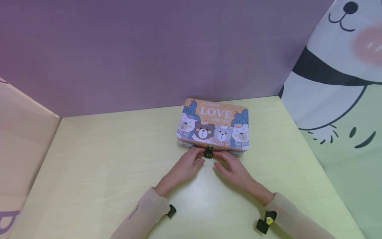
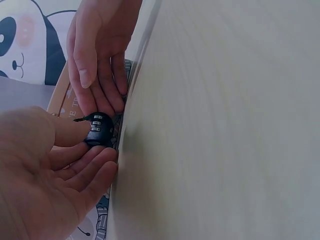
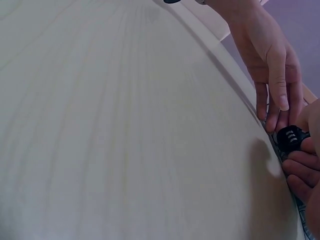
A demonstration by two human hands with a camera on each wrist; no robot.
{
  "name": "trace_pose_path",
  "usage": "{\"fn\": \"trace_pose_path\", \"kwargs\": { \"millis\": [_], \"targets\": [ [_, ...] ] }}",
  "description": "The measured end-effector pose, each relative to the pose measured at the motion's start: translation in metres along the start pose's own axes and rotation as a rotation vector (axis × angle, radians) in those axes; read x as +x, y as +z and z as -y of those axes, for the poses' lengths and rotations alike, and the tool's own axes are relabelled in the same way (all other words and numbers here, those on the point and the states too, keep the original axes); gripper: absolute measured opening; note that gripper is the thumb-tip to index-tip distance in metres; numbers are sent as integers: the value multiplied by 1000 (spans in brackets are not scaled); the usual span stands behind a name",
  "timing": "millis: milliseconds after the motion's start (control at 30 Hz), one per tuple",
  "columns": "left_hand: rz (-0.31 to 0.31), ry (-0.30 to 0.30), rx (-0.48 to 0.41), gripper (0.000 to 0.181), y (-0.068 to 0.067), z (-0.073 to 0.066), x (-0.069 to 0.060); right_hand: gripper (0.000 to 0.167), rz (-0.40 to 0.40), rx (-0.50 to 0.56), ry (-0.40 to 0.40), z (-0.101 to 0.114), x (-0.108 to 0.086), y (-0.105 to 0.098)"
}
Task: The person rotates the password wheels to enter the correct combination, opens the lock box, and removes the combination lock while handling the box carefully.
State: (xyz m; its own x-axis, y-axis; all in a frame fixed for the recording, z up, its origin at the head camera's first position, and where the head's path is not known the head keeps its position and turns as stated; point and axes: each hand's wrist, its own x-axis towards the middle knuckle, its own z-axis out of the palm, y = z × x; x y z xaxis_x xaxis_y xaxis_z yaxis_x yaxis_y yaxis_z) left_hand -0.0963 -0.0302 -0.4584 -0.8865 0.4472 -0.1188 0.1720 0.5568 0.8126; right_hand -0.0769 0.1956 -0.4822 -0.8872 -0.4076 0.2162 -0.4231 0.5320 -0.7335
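Pale yellow wood-look table [image 1: 104, 169] fills most of the head view; printed box [image 1: 221, 114] sits near its back edge, right of centre, lid down. Left hand [image 1: 185, 166] and right hand [image 1: 235, 169] meet at the box's front, fingers loosely bent and reaching to the lock from either side, thumbs apart from it; neither looks firmly clenched. Black combination padlock [image 1: 208, 152] is between their fingertips, at the box's front clasp [image 1: 210, 146].

Step in hand, my judgement: steadying the lock, dials likely the focus. Next move probably calls for one hand holding the body while a thumb or fingertip works a dial.

View differences: head gives the whole lid with LOVE lettering; wrist views don't. Left wrist shows three dials [image 2: 96, 123] clearly; digits too small to read. Right wrist shows the left thumb free of the lock.
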Motion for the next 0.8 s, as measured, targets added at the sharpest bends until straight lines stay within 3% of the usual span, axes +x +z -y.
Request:
{"fn": "trace_pose_path", "kwargs": {
  "millis": [467,800],
  "targets": [
    [-5,-36,-76,37,3,2,3,36,-18,155,20,-4,1,3],
    [11,-67,-154,35,3,2,4,32,-40,266,110,-4,2,5]
  ]
}}
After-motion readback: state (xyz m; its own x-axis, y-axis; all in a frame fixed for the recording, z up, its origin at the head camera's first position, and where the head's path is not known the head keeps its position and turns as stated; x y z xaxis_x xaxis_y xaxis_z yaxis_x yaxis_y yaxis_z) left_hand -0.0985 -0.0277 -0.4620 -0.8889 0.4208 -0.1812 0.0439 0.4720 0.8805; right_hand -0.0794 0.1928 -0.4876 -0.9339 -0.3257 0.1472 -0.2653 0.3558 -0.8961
